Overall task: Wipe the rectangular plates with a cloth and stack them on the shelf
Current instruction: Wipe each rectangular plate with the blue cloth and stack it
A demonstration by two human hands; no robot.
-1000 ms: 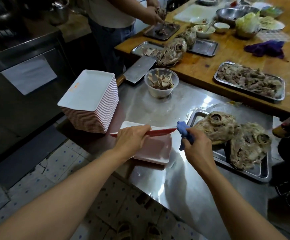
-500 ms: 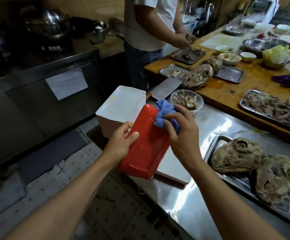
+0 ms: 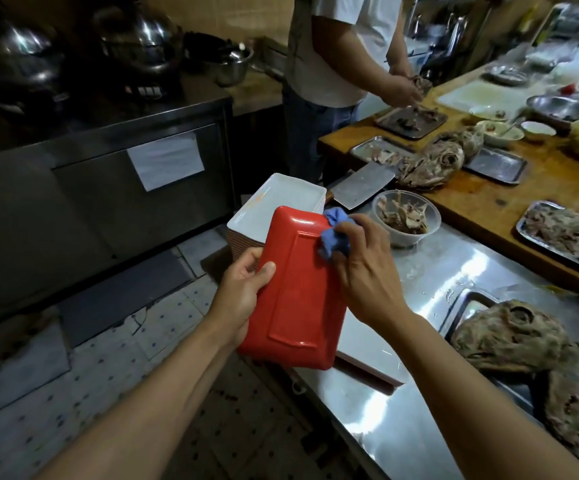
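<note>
Red plate held tilted above the bench edge, underside up, long axis near-to-far. Left hand grips its left edge; right hand pinches blue cloth against the far right corner. Plate stack lies just beyond, far-left.

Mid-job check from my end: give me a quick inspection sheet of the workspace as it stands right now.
Surface: steel counter, shiny, partly bare.
Job's things: red plate held underside up; blue cloth against its upper right corner; plate stack behind; one plate lying on the counter.
Clutter: cleaver, bowl of scraps, trays of cooked meat.
Hands: left hand grips the plate's left edge; right hand bunches the cloth.
Cables: nothing seen.
Surroundings: another person working at the wooden table.
</note>
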